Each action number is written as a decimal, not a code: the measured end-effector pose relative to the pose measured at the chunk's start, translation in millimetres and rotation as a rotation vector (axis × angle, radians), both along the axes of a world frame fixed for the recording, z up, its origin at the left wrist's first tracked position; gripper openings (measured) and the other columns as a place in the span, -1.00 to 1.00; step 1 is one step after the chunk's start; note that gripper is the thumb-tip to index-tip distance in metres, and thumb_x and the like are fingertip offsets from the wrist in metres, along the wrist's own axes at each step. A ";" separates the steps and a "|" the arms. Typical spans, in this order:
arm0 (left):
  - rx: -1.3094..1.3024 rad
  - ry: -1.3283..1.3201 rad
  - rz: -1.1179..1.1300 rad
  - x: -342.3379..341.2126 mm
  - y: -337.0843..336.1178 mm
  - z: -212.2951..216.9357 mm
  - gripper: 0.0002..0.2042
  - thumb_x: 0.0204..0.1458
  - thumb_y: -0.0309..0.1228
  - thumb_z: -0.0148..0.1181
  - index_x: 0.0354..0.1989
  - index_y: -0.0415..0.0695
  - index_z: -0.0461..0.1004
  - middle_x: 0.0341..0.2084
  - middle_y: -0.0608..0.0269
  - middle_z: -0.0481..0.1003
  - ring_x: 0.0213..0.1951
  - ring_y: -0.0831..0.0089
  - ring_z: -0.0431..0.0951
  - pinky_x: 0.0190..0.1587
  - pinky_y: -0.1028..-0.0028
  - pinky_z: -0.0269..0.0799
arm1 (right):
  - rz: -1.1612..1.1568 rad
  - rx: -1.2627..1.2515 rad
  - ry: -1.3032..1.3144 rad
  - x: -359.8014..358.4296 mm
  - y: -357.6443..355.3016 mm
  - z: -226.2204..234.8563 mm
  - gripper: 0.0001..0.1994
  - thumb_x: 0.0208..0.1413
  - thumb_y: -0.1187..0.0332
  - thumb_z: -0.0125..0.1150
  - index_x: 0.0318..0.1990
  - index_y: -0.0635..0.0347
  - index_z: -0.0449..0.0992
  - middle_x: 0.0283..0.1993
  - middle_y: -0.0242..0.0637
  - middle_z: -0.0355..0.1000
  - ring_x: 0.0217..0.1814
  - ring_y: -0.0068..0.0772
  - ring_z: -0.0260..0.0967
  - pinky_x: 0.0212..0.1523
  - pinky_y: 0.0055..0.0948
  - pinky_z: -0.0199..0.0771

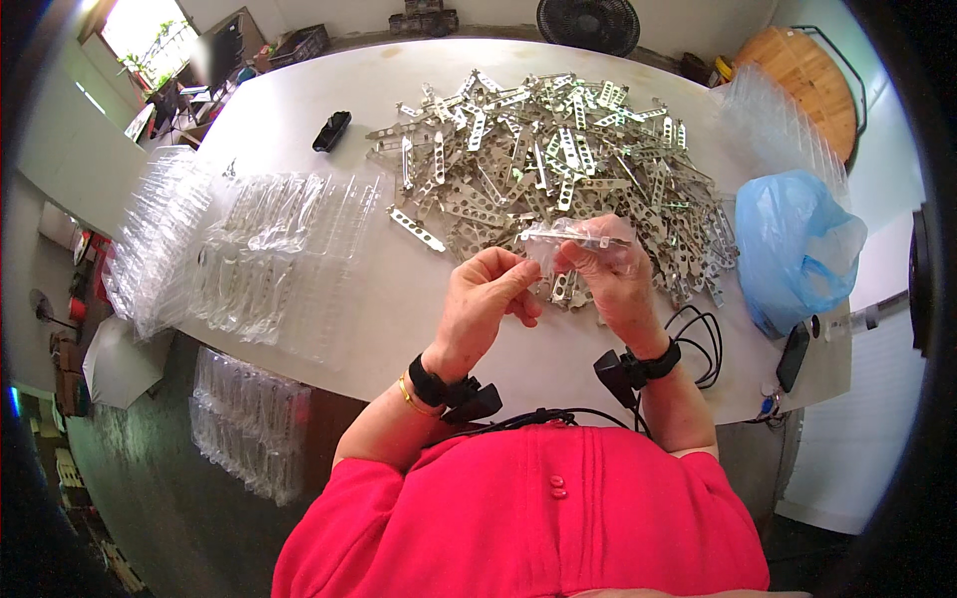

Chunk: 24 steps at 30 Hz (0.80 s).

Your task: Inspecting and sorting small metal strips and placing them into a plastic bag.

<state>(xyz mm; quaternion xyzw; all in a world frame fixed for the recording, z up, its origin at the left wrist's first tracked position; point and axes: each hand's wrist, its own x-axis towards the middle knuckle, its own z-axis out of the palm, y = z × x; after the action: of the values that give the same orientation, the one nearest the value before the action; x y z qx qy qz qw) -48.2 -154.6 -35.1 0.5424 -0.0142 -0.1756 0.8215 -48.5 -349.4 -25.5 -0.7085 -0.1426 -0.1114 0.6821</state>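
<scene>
While the right hand [620,294] grasps a metal strip [590,240] over the heap [558,169], the left hand [480,299] pinches what seems its bag [544,253].

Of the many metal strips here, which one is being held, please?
The strip in the right hand, with clear film around it; those in the pile lie loose on the table.

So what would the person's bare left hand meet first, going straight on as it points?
Probably the clear, thin plastic bag with the silver metal strip, in the right hand; depth is unclear.
</scene>
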 end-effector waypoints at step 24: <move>0.183 -0.201 0.117 7.4 18.7 11.6 -0.88 0.26 -0.47 0.19 -0.15 -0.28 0.50 -0.48 0.25 0.55 -0.70 0.71 0.36 -0.71 0.65 0.20 | 0.032 -0.155 -0.083 -1.8 1.4 2.9 -0.83 0.12 0.60 0.35 -0.17 0.25 0.50 -0.22 -0.29 0.47 -0.23 -0.48 0.46 -0.21 -0.46 0.49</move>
<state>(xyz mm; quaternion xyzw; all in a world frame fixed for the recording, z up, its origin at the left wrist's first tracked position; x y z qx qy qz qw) -40.8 -135.9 -23.5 0.6297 -0.0488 -0.0728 0.7719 -50.3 -348.1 -22.6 -0.7516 -0.1905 -0.1183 0.6204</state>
